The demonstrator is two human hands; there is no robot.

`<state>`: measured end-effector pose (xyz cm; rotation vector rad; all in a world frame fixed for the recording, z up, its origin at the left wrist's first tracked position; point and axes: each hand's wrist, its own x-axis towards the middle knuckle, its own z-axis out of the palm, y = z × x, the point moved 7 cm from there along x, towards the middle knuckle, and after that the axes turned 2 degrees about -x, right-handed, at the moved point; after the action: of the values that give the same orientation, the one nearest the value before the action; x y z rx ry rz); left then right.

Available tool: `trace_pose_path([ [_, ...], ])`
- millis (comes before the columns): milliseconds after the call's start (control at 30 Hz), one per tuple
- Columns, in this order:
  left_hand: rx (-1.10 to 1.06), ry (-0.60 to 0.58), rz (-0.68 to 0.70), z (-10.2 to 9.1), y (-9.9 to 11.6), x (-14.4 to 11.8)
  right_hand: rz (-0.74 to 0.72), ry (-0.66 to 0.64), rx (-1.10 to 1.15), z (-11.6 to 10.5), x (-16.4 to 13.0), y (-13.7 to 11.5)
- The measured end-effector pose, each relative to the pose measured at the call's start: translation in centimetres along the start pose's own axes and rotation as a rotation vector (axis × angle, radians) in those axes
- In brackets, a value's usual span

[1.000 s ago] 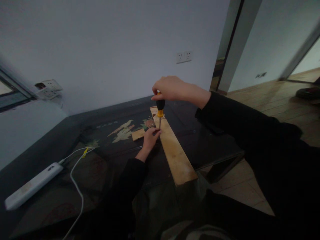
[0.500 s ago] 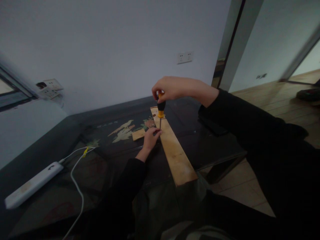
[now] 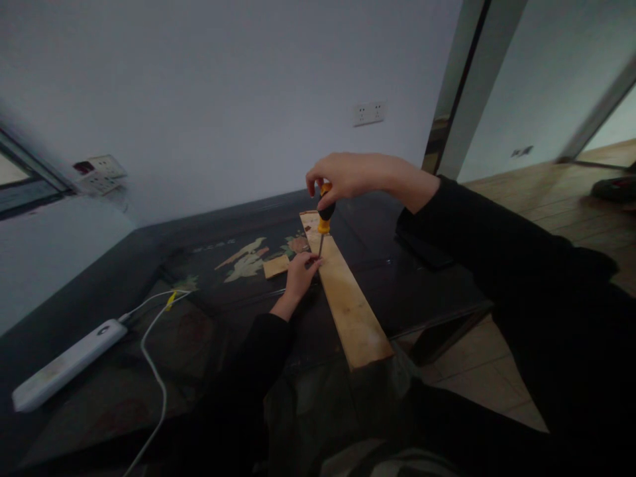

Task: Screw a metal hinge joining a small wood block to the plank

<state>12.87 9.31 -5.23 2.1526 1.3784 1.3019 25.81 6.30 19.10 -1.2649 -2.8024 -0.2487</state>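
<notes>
With right hand (image 3: 342, 173) clamped on screwdriver (image 3: 324, 213) above, left hand (image 3: 299, 273), grip unclear, nearer the wooden plank (image 3: 350, 301) running fore-and-aft alongside.

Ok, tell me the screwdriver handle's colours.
The handle is black and yellow, clearest in the head view.

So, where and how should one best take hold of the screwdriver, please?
Probably best by its black-and-yellow handle, coming from above, as the right hand does. The screwdriver stands nearly upright, slightly tilted, handle up; the handle is thicker than the shaft, whose lower end sits beside the left hand at the wooden board.
</notes>
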Motion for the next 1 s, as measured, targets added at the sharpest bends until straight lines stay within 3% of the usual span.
trace_pose_path([
  [133,-0.004,-0.004,-0.005,0.0,-0.1,0.0,-0.068,-0.039,0.002,-0.2,-0.3,-0.5],
  [333,-0.003,-0.009,-0.020,-0.1,0.3,0.2,0.188,0.120,-0.102,0.4,0.4,-0.1],
  [433,-0.001,-0.018,-0.038,-0.1,0.5,0.2,0.247,0.183,-0.129,0.5,0.6,0.0],
  [733,-0.029,-0.020,-0.052,-0.1,0.1,0.0,-0.015,-0.046,0.033,0.7,0.3,-0.3],
  [1000,-0.107,-0.101,-0.078,-0.4,0.3,0.4,0.085,0.098,-0.007,1.3,1.1,0.2],
])
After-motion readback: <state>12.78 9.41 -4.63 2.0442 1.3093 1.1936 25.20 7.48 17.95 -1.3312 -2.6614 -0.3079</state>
